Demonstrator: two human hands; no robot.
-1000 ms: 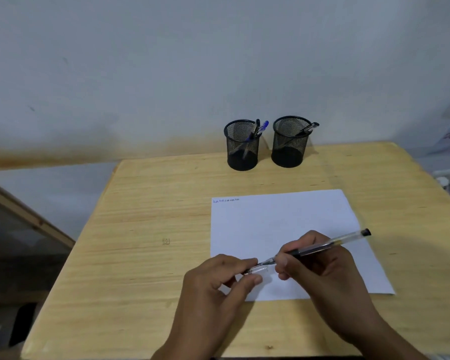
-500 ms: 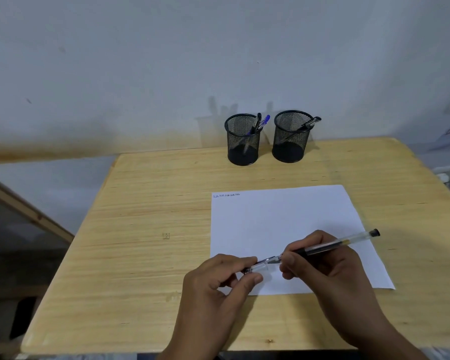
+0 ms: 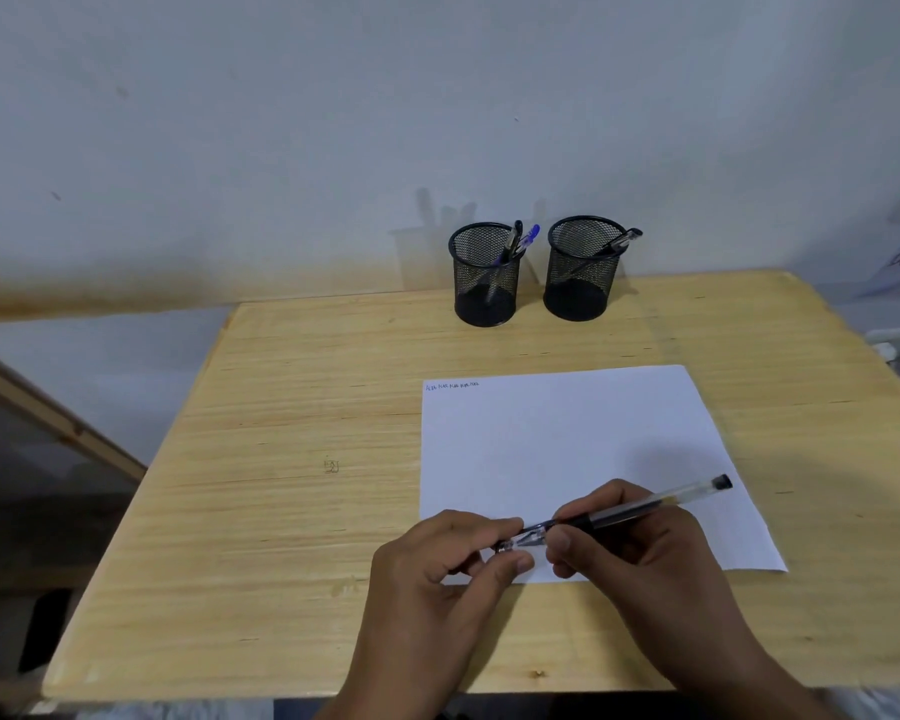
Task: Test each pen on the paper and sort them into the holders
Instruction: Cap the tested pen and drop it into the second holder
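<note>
Nearest the viewer, both forearms reach in from the bottom edge over the front of the wooden counter (image 3: 281, 511). The left hand (image 3: 437, 569) lies knuckles up, its thumb and forefinger curled to pinch the clear cap (image 3: 523, 540) at the writing end of a pen (image 3: 624, 511). The right hand (image 3: 640, 553) is curled round the pen's dark grip section, the thumb and forefinger pinching the barrel just beside the cap. The pen slants up and to the right, its clear barrel running past the right knuckles to a black end plug above the paper (image 3: 567, 449).

Both hands sit over the paper's near edge, close to its near left corner. The sheet lies flat on the right half of the counter, its near right corner not far from the counter's right edge. A short line of small scribbles (image 3: 452, 386) sits at its far left corner; the rest of the sheet is unmarked. To the left of the sheet a broad stretch of bare wood runs to the counter's left edge.

Beyond the paper, by the far edge against the wall, two black mesh holders stand side by side with a narrow gap between them. The left holder (image 3: 484, 275) has a black pen and a blue-capped one leaning right; the right holder (image 3: 580, 270) has one dark pen leaning over its right rim.
</note>
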